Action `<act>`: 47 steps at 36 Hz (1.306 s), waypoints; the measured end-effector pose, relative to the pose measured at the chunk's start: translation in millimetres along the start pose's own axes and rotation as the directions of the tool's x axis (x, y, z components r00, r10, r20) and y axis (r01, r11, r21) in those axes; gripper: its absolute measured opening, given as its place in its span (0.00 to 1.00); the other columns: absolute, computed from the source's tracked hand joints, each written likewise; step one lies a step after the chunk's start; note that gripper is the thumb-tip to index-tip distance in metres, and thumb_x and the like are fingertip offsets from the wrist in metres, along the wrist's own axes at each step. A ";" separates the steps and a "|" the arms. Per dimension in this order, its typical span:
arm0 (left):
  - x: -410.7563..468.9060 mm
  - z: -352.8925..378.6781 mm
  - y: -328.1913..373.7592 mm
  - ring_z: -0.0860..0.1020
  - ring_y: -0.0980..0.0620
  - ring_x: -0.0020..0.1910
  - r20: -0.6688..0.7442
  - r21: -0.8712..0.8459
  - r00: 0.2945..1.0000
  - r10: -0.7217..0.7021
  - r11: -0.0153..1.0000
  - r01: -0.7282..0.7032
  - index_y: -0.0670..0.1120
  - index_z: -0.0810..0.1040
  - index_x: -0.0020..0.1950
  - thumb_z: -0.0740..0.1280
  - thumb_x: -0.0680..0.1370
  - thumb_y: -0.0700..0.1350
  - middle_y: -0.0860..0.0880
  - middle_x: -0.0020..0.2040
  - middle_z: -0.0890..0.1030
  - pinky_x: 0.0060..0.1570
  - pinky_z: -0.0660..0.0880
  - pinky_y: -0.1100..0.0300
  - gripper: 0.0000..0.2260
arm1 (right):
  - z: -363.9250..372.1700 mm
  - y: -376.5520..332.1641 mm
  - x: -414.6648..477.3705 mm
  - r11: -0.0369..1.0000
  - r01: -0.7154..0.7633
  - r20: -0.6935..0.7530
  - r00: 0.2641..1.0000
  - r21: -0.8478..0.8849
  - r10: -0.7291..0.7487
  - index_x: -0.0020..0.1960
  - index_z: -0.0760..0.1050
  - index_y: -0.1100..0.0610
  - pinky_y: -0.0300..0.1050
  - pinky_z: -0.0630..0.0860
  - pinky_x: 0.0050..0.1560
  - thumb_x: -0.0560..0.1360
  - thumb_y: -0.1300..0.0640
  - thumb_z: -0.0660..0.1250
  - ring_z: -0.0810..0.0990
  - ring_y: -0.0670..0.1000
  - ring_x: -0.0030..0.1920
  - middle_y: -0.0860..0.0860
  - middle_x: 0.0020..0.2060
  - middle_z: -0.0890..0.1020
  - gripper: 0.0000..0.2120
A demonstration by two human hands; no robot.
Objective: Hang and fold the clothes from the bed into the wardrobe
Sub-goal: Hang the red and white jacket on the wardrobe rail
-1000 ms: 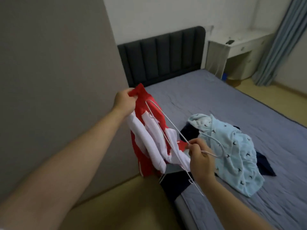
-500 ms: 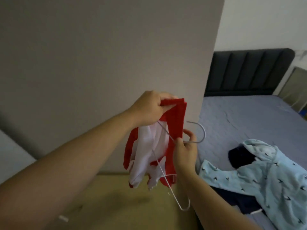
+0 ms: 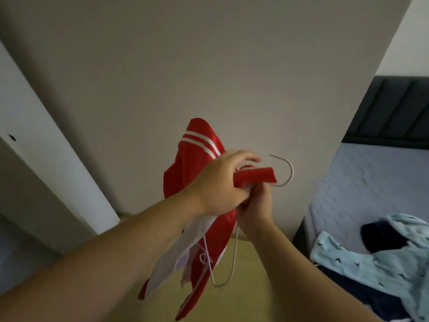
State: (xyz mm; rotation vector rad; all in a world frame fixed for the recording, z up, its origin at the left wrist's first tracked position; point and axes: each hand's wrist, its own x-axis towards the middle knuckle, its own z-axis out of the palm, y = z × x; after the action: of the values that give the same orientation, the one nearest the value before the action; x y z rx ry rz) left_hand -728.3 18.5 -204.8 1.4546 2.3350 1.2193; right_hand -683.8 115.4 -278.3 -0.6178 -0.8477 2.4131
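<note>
A broad grey-beige panel fills most of the view, with a white board leaning across the left edge. At the right lies the bed under a pale purple sheet, its dark padded headboard above it. A yellowish floor shows between the panel and the bed.

On the bed's near corner a light blue top with small dark marks lies crumpled over a dark navy garment.

Both forearms reach up from the bottom edge and meet in front of the panel. The red and white jacket is held in the air there, off the bed, its striped part raised above the hands and the rest hanging down toward the floor.

The left hand is on top, knuckles toward the camera, with its fingers curled into a red fold of the jacket. The right hand sits just beneath, touching it, closed on the neck of a thin wire hanger. The hook sticks out to the right past the red fold, and the wire's lower loop dangles beside the hanging cloth. The left fingertips are blurred.
</note>
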 end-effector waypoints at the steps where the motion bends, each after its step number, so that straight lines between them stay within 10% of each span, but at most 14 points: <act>1: -0.8 -4.2 -6.1 0.72 0.61 0.65 -0.067 0.082 0.998 0.012 0.997 -0.006 0.59 0.72 0.69 0.72 0.73 0.41 0.58 0.69 0.72 0.55 0.70 0.77 0.27 | 0.7 -2.9 0.1 1.000 -0.026 0.006 1.000 0.017 0.026 0.38 0.79 0.54 0.38 0.69 0.28 0.76 0.52 0.61 0.75 0.47 0.28 0.50 0.29 0.77 0.12; 7: 6.1 -22.6 -29.6 0.69 0.58 0.70 -0.124 0.285 0.991 -0.050 0.955 0.083 0.56 0.71 0.73 0.71 0.74 0.49 0.54 0.74 0.70 0.69 0.67 0.59 0.27 | 11.7 -19.5 -6.2 0.996 -0.043 0.188 0.980 -0.083 0.058 0.32 0.66 0.55 0.38 0.58 0.23 0.65 0.54 0.63 0.62 0.46 0.23 0.50 0.25 0.68 0.07; 12: 2.3 -20.3 -31.0 0.77 0.49 0.41 -0.201 0.446 0.979 0.036 0.893 0.059 0.64 0.68 0.38 0.56 0.74 0.59 0.60 0.37 0.73 0.36 0.65 0.58 0.05 | 19.3 -25.0 -4.4 0.991 -0.025 0.217 0.975 -0.132 0.054 0.36 0.68 0.57 0.36 0.64 0.26 0.69 0.58 0.56 0.69 0.48 0.25 0.53 0.28 0.72 0.05; 16: 4.2 -19.2 -31.2 0.73 0.47 0.50 -0.263 0.681 0.928 0.263 0.732 -0.014 0.53 0.75 0.38 0.58 0.76 0.56 0.57 0.39 0.77 0.53 0.63 0.49 0.12 | 21.0 -29.6 0.5 0.995 0.009 0.143 0.990 -0.100 0.006 0.31 0.74 0.60 0.39 0.71 0.28 0.66 0.64 0.57 0.76 0.53 0.25 0.58 0.27 0.77 0.09; 20: 15.8 -25.3 -29.2 0.73 0.54 0.44 -0.155 0.531 0.967 0.204 0.842 -0.092 0.51 0.70 0.35 0.59 0.77 0.54 0.55 0.33 0.73 0.69 0.61 0.43 0.13 | 14.2 -34.5 5.5 0.948 0.197 0.261 0.957 -0.249 -0.130 0.34 0.80 0.60 0.45 0.73 0.29 0.60 0.66 0.60 0.77 0.58 0.27 0.63 0.29 0.78 0.10; 25: 27.5 -34.7 -34.3 0.75 0.51 0.35 -0.105 0.504 0.969 0.223 0.852 -0.142 0.48 0.76 0.39 0.64 0.75 0.68 0.53 0.33 0.76 0.45 0.70 0.52 0.23 | 2.1 -47.5 18.5 0.924 0.199 0.220 0.967 -0.326 -0.131 0.39 0.81 0.59 0.44 0.75 0.33 0.65 0.73 0.64 0.79 0.56 0.33 0.60 0.33 0.82 0.12; 33: 40.2 -21.6 -16.8 0.75 0.52 0.35 -0.164 0.547 0.948 0.271 0.825 -0.141 0.48 0.76 0.34 0.67 0.70 0.62 0.54 0.31 0.76 0.45 0.67 0.55 0.18 | -25.2 -50.6 32.8 0.398 0.343 0.284 0.938 -0.851 -0.199 0.40 0.80 0.55 0.56 0.80 0.43 0.69 0.62 0.74 0.81 0.51 0.35 0.52 0.33 0.83 0.04; 36: 38.7 -13.9 -7.7 0.74 0.53 0.36 -0.157 0.535 0.932 0.326 0.821 -0.197 0.47 0.76 0.44 0.68 0.70 0.55 0.55 0.35 0.76 0.47 0.65 0.58 0.12 | -31.9 -48.8 37.9 0.358 0.240 0.244 0.969 -0.902 -0.033 0.44 0.78 0.50 0.53 0.81 0.46 0.64 0.65 0.79 0.81 0.50 0.39 0.49 0.37 0.82 0.17; 41: 36.5 -13.0 7.0 0.69 0.55 0.39 -0.158 0.477 0.920 0.360 0.843 -0.248 0.46 0.72 0.56 0.67 0.71 0.48 0.55 0.40 0.75 0.45 0.59 0.74 0.16 | -47.9 -33.1 43.5 -0.043 0.145 0.134 0.973 -0.989 0.190 0.60 0.78 0.53 0.53 0.77 0.60 0.68 0.50 0.77 0.80 0.56 0.55 0.54 0.53 0.82 0.22; 44: 36.3 -19.8 10.4 0.71 0.51 0.41 -0.120 0.507 0.925 0.360 0.824 -0.255 0.44 0.73 0.56 0.67 0.72 0.43 0.52 0.42 0.76 0.47 0.63 0.70 0.14 | -60.7 -17.7 47.1 0.055 0.085 0.096 0.961 -0.995 0.258 0.59 0.79 0.60 0.50 0.79 0.57 0.75 0.58 0.70 0.83 0.56 0.52 0.58 0.51 0.84 0.13; 47: 34.0 -29.5 4.3 0.77 0.42 0.42 -0.102 0.605 0.932 0.349 0.765 -0.220 0.42 0.75 0.52 0.66 0.71 0.41 0.46 0.41 0.79 0.48 0.72 0.52 0.11 | -63.2 -11.1 48.3 0.257 -0.044 0.000 0.985 -0.965 0.172 0.51 0.79 0.60 0.35 0.73 0.27 0.78 0.63 0.63 0.79 0.45 0.29 0.52 0.33 0.80 0.06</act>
State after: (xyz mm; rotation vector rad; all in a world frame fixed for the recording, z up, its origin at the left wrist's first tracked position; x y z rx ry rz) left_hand -757.7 30.0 -172.4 2.0223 2.8893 0.7417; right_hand -682.1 179.2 -327.1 -0.9744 -2.4804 1.7202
